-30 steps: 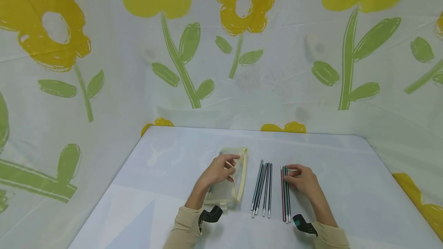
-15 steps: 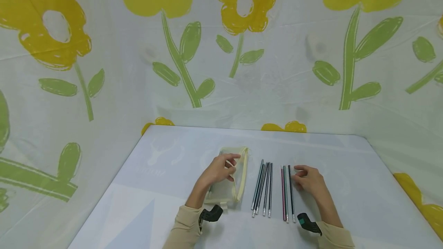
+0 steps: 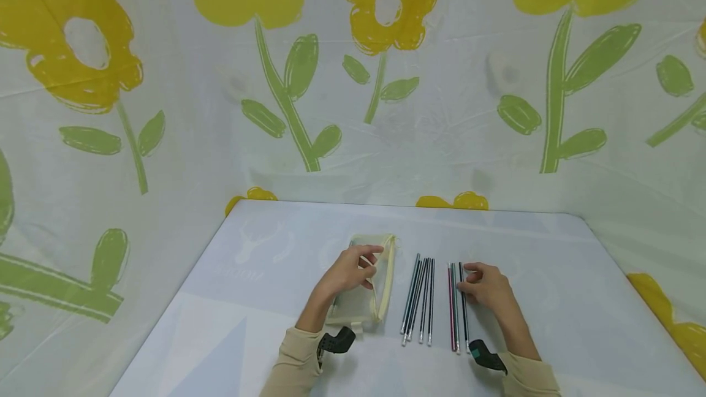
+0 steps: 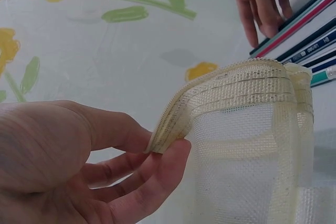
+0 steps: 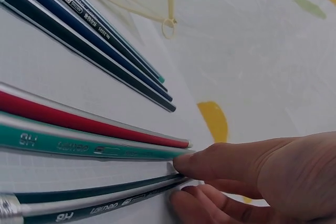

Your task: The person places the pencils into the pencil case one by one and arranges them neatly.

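My left hand (image 3: 349, 269) pinches the zippered edge of a cream mesh pencil case (image 4: 239, 93), which lies with its mouth held up. Through the mesh in the head view, something dark shows at the case's left side. My right hand (image 3: 488, 287) is at the far end of a dark green pencil (image 5: 100, 209); the pencil's tip lies between finger and thumb in the right wrist view. Just left of it, a red pencil (image 5: 94, 118) and a teal pencil (image 5: 58, 142) lie side by side, the forefinger right at the teal one's end.
Between the case and the right hand, several dark pencils (image 3: 423, 299) lie in a loose bundle, silver ends toward the person. All rest on a pale table (image 3: 265, 299). A flower-printed curtain (image 3: 441, 109) hangs around the back and sides.
The right hand drew back rightward, leaving the dark green pencil apart from the red and teal ones, then came back left to that pencil's end. The left hand has stayed on the case.
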The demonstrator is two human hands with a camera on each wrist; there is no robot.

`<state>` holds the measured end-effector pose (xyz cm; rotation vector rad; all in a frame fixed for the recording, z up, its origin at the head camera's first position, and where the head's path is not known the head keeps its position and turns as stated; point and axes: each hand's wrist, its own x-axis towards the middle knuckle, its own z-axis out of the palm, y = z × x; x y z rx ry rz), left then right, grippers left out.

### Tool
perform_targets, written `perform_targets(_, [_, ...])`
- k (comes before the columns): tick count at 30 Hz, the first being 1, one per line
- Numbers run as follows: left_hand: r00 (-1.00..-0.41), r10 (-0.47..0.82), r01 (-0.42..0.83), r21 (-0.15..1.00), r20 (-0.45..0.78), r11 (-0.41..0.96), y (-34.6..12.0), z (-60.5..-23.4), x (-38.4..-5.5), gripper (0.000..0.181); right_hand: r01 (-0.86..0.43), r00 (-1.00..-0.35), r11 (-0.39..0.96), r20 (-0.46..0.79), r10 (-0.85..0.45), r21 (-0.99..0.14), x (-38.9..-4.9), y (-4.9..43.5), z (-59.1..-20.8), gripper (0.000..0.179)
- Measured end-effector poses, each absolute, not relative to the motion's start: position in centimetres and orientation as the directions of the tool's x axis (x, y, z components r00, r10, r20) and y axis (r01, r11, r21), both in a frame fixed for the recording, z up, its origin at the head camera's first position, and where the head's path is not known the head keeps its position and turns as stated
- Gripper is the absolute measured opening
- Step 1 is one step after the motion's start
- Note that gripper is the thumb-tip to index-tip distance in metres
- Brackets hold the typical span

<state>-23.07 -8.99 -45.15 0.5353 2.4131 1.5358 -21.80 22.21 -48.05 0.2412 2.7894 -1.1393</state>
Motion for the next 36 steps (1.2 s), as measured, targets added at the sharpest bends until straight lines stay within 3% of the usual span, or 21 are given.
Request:
perform_targets(15, [-0.913,0.409,0.186,0.899,0.009,0.397,-8.8,-45.1,-23.0,0.046,0.195,-0.974,0.769,-0.214,0.078,-0.609,-21.0,21.9,-47.0,0.057])
perform_targets(36, [-0.906,0.422,0.186,0.898,0.0,0.399,-9.2,-45.1,-23.1,0.046,0.209,-0.968,0.758,-0.24,0.071,-0.617,-20.9,21.8,-46.9,0.055])
